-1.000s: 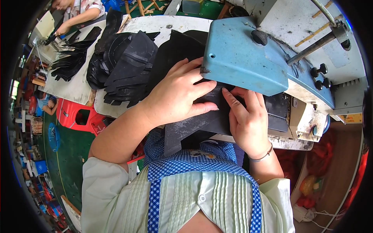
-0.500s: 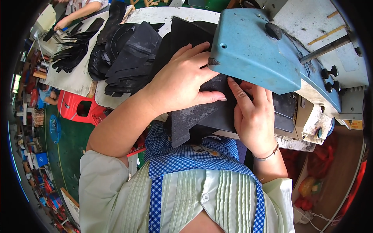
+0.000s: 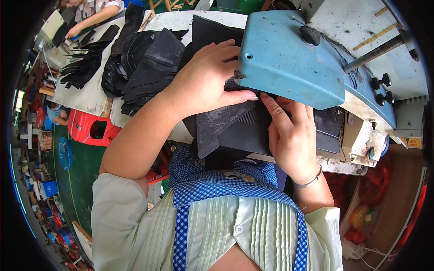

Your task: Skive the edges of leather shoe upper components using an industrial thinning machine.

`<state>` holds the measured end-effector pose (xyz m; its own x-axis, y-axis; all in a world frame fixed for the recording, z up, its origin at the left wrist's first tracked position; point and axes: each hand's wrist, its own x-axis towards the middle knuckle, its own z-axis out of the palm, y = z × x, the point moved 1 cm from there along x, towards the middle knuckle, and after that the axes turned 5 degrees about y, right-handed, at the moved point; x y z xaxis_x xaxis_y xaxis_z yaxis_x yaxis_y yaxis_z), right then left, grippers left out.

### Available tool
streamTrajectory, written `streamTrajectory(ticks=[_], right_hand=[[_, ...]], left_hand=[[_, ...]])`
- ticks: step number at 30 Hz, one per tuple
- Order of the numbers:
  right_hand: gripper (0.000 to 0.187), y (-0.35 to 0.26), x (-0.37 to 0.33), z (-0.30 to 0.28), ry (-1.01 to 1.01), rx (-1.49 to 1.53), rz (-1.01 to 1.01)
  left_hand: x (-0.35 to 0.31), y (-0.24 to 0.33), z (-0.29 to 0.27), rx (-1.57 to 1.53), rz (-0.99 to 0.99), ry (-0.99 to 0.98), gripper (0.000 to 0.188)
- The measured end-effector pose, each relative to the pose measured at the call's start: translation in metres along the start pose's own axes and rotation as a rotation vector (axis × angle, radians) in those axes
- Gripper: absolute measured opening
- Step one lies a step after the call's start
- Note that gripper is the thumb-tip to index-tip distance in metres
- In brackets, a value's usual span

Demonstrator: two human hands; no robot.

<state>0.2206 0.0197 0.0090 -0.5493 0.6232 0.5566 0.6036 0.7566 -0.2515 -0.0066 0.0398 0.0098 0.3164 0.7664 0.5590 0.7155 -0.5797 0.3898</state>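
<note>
A black sheet piece [image 3: 244,135] lies under the blue head of a machine [image 3: 289,58], with a grey-scuffed, pointed black piece [image 3: 217,128] on it. My left hand [image 3: 210,81] rests on these pieces with its fingers spread, some fingertips passing behind the machine head's left edge. The thumb points right, close to my right index fingertip. My right hand [image 3: 291,135] lies on the sheet with the index finger stretched out; its other fingers are bent and partly hidden beneath the head. What lies directly under the head is hidden.
Stacked black pieces [image 3: 151,63] lie on the white table to the left, beside more curved black strips [image 3: 86,63]. A red plastic stool [image 3: 90,128] stands below. Another person's arm [image 3: 97,20] works at the far left. Black knobs [image 3: 382,90] stick out of the machine's right side.
The scuffed piece's pointed lower end has shifted away from me, under my left hand. My left thumb has moved up, closer to my right index fingertip. The machine appears slightly further left.
</note>
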Motion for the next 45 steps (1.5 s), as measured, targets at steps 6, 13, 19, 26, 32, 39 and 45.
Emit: streamTrajectory(ticks=[6,13,19,26,32,39,45], right_hand=[[0.055,0.002,-0.001,-0.001,0.006,0.023,0.003],[0.039,0.000,0.001,-0.002,0.055,0.100,0.006],[0.086,-0.007,0.006,-0.019,-0.246,0.287,-0.231],[0.063,-0.037,0.000,-0.003,-0.262,0.046,-0.315],[0.058,-0.034,0.001,-0.002,-0.261,0.099,-0.290],[0.048,-0.036,0.005,-0.001,-0.233,0.049,-0.325],[0.042,-0.038,-0.003,0.002,-0.184,0.083,-0.379]], left_hand=[[0.008,-0.008,-0.001,0.026,0.034,0.053,0.045],[-0.002,-0.048,-0.025,0.264,-0.001,0.007,0.049],[-0.053,0.025,-0.035,-0.051,0.044,-0.126,0.049],[-0.049,-0.049,-0.047,-0.376,-0.574,0.404,0.025],[-0.019,-0.080,-0.032,-0.474,-0.602,0.292,0.015],[-0.048,-0.103,-0.018,-0.449,-0.774,0.576,0.019],[-0.126,-0.146,-0.081,-0.211,-0.839,0.946,0.025]])
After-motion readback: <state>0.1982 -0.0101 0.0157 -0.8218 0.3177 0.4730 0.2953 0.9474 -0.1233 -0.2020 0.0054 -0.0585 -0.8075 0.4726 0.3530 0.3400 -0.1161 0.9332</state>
